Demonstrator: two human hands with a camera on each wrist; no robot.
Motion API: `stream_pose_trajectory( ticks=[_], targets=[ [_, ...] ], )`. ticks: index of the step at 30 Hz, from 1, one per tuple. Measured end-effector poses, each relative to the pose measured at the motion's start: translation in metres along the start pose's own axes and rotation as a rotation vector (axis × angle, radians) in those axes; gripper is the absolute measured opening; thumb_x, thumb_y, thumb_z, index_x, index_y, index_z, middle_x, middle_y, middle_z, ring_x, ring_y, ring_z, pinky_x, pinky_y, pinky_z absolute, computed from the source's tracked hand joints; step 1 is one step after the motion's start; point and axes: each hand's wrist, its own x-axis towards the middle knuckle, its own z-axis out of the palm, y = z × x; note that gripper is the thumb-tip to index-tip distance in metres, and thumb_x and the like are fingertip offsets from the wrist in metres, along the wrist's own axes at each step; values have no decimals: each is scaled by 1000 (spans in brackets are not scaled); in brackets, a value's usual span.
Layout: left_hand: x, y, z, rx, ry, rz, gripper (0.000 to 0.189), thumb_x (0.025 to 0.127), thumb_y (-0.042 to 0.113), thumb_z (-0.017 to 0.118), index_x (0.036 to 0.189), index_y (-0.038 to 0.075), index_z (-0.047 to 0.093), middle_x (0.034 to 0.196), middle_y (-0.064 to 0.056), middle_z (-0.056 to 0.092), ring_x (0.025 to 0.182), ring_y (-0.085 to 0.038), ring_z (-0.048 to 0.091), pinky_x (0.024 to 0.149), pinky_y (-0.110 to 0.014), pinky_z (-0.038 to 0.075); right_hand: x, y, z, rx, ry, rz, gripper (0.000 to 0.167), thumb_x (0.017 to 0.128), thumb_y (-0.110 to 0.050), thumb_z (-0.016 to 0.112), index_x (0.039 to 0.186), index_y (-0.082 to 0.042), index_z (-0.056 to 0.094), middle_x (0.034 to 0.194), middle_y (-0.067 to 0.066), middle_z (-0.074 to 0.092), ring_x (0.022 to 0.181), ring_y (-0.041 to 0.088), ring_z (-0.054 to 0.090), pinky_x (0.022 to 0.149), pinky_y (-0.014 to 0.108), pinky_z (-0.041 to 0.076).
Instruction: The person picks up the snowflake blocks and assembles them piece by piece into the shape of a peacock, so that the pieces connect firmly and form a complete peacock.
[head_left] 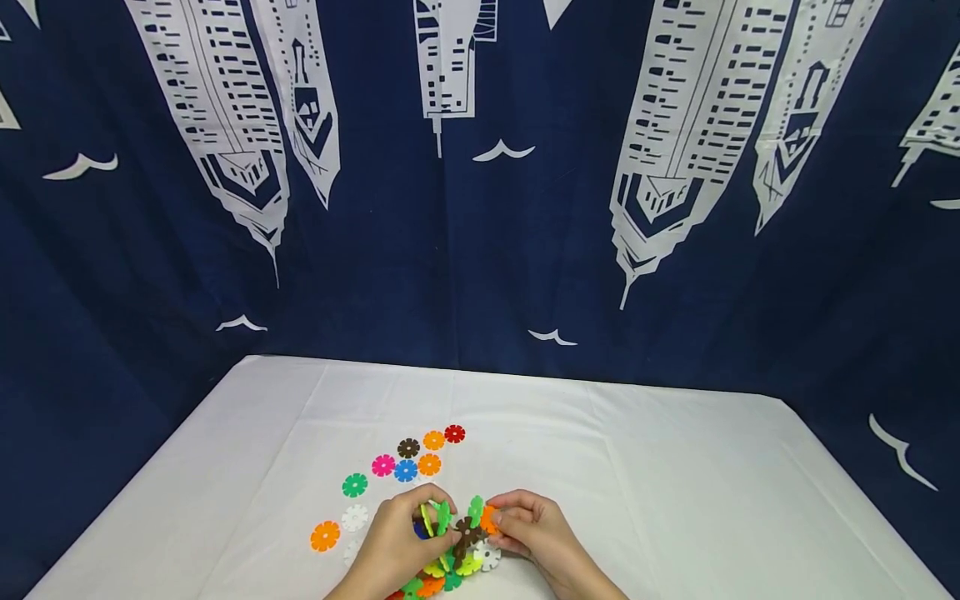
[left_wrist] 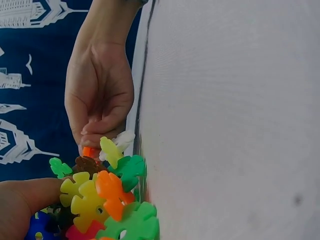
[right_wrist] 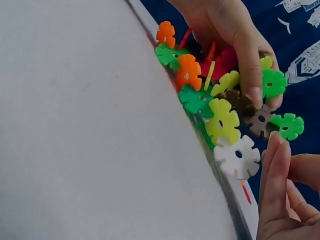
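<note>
A cluster of interlocked plastic snowflake discs, with a brown disc [head_left: 468, 532], a yellow disc [right_wrist: 223, 121] and a white disc [right_wrist: 238, 156] among them, lies between the two hands. The left hand [head_left: 401, 537] grips the cluster from its left side, thumb in front. From the right, the right hand [head_left: 542, 533] pinches an orange disc [head_left: 490, 520] between thumb and fingers, against the brown disc. A light green disc [head_left: 476, 511] stands up from the brown one. In the right wrist view, the right fingers hide the orange disc.
Loose discs lie on the white tablecloth [head_left: 675, 500] beyond and left of the hands: orange [head_left: 325, 536], white [head_left: 355, 517], green [head_left: 355, 485], pink [head_left: 383, 465], blue [head_left: 406, 471], brown [head_left: 408, 448] and red [head_left: 454, 433]. A dark blue printed curtain [head_left: 480, 250] hangs behind.
</note>
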Motion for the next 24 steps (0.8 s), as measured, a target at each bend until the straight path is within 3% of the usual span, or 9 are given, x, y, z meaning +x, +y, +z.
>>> stream_pose_trajectory(
  ticks=[12, 19, 24],
  targets=[
    [-2, 1, 2, 33, 15, 23, 23, 71, 12, 81, 86, 15, 63, 62, 9, 49, 54, -6, 45, 48, -22, 43, -7, -3, 12, -22, 53, 12, 20, 86, -2, 59, 105, 5, 58, 74, 6, 63, 61, 14, 64, 57, 19, 52],
    [-3, 1, 2, 7, 12, 26, 24, 71, 12, 82, 86, 15, 63, 63, 8, 49, 55, -6, 46, 48, -22, 44, -12, -7, 4, -48, -45, -11, 29, 92, -9, 61, 111, 12, 56, 92, 18, 67, 79, 21, 67, 72, 27, 53],
    [-2, 0, 1, 2, 6, 24, 23, 72, 11, 81, 87, 15, 64, 65, 7, 49, 55, -6, 45, 48, -21, 43, -11, -4, -1, -80, -88, -61, 31, 89, -13, 65, 110, 10, 58, 92, 14, 67, 76, 17, 64, 71, 25, 53]
  ],
)
